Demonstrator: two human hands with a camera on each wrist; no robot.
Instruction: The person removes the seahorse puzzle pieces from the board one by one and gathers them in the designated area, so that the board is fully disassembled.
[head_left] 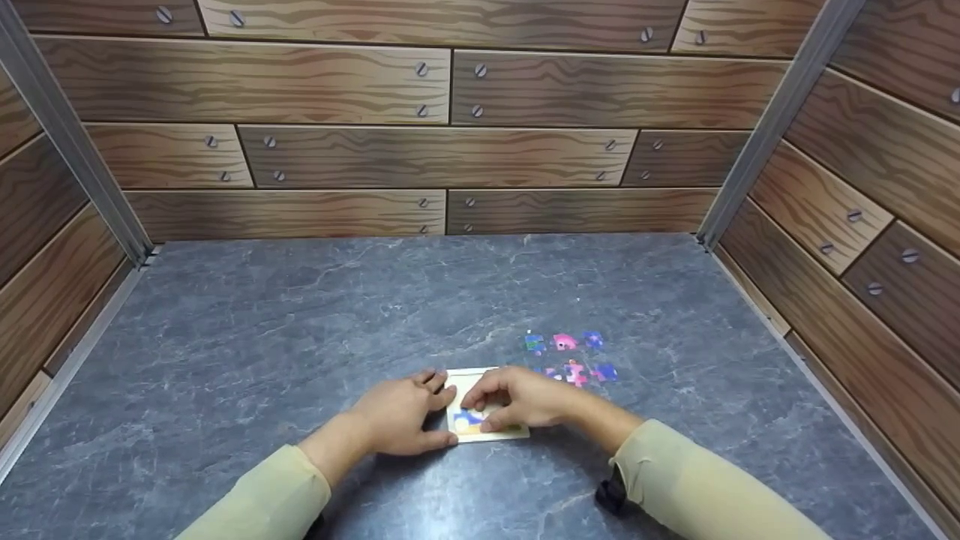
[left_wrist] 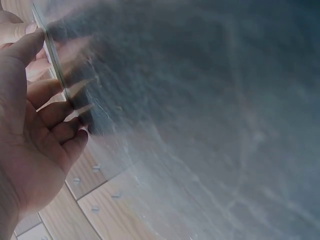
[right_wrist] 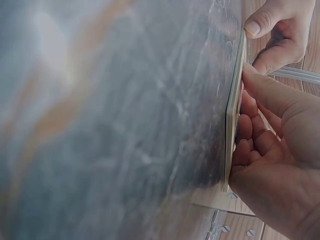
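Observation:
A shallow light-framed puzzle tray [head_left: 451, 401] lies flat on the grey tabletop, with a blue, white and yellow puzzle piece [head_left: 469, 418] in its lower part. My left hand [head_left: 401, 415] steadies the tray's left side: the thumb touches the lower-left corner and the other fingers lie along the edge, fairly loose. Over the tray, my right hand [head_left: 529, 399] bends its fingers and pinches at the puzzle piece between thumb and fingertips. The right hand covers much of the tray's inside. In the right wrist view the tray's edge [right_wrist: 233, 115] appears side-on beside the right fingers.
Several loose puzzle pieces lie in two rows right of the tray, among them a pink piece [head_left: 565, 342], a blue piece [head_left: 593, 340] and another pink piece [head_left: 575, 373]. Wood-patterned walls [head_left: 450, 157] enclose the tabletop [head_left: 300, 315] at the back and sides.

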